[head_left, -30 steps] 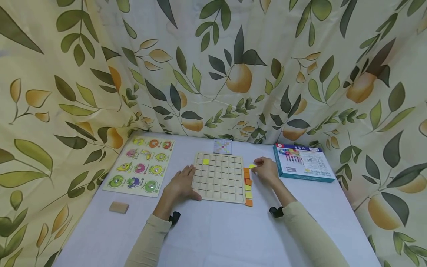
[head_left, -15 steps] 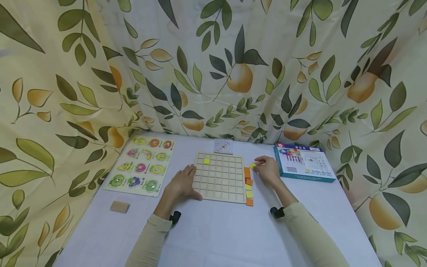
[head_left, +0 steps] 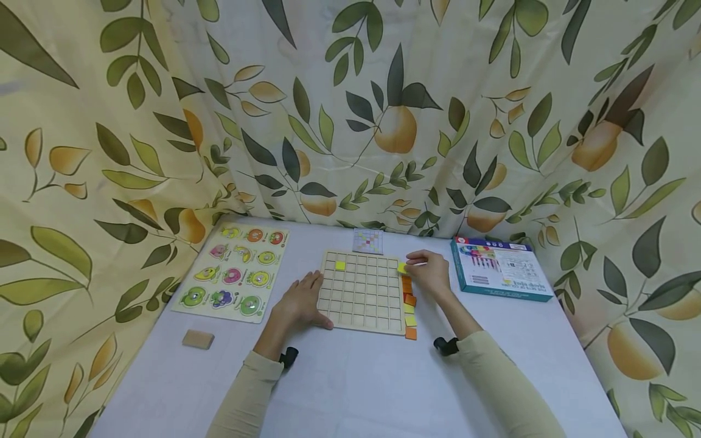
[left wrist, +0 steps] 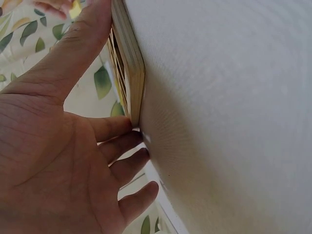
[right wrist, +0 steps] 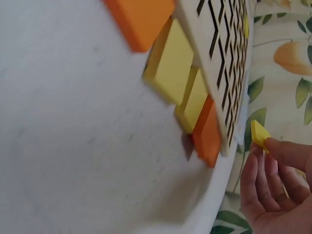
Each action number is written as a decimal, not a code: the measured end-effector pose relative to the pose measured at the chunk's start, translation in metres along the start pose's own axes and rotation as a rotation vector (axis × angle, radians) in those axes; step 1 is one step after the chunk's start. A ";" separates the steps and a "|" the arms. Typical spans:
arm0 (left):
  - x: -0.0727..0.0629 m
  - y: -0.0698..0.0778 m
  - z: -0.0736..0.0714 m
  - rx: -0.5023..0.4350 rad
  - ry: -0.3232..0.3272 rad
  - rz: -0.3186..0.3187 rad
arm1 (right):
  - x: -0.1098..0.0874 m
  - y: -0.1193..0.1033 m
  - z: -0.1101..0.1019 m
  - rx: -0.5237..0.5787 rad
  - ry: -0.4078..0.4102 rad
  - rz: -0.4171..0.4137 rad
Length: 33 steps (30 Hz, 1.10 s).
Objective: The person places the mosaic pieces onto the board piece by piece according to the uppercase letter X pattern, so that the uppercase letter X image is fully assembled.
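Observation:
A wooden grid board [head_left: 361,298] lies flat on the table, one yellow tile [head_left: 340,266] sitting in a cell near its far left corner. My left hand [head_left: 298,301] rests against the board's left side and near left corner, fingers spread and fairly straight; in the left wrist view the fingertips touch the board's edge [left wrist: 134,83]. Between thumb and fingers my right hand [head_left: 431,274] pinches another yellow tile [right wrist: 260,132], held above the table by the board's far right corner. Orange and yellow tiles [right wrist: 170,63] line the board's right side.
Behind the board lies a small card with a coloured grid pattern [head_left: 368,241]. A fruit picture board [head_left: 232,274] is at the left, with a wooden block [head_left: 198,339] in front of it. A teal-edged box [head_left: 498,267] stands right. Patterned curtains surround the table.
My right hand has moved left toward the board, carrying the pinched yellow tile to its far right edge. The left hand stays at the board's left side.

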<state>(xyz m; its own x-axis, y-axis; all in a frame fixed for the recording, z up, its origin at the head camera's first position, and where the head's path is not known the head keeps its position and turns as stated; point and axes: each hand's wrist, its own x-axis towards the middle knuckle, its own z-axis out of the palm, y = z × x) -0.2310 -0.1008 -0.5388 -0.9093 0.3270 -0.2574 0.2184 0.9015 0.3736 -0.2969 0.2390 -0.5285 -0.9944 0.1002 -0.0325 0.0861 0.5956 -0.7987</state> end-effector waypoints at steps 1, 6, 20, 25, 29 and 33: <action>0.000 0.000 0.000 0.000 0.000 0.001 | 0.001 -0.002 0.003 0.008 -0.001 -0.005; -0.003 0.003 -0.001 -0.002 0.006 0.003 | 0.000 -0.014 0.015 0.019 0.021 -0.080; -0.005 0.003 -0.003 0.002 0.013 0.003 | -0.001 -0.033 0.049 0.071 -0.028 -0.194; -0.005 0.004 -0.003 0.004 0.005 0.003 | -0.003 -0.039 0.061 0.065 -0.058 -0.210; -0.003 0.003 -0.002 0.008 0.000 -0.002 | -0.004 -0.043 0.070 0.072 -0.096 -0.222; -0.002 0.003 -0.001 0.004 0.000 -0.007 | -0.005 -0.044 0.078 0.089 -0.111 -0.226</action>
<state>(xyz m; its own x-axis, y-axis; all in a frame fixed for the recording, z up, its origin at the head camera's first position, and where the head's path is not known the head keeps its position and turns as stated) -0.2289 -0.0995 -0.5360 -0.9110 0.3205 -0.2596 0.2136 0.9050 0.3678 -0.3006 0.1499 -0.5400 -0.9888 -0.1184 0.0910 -0.1398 0.5203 -0.8425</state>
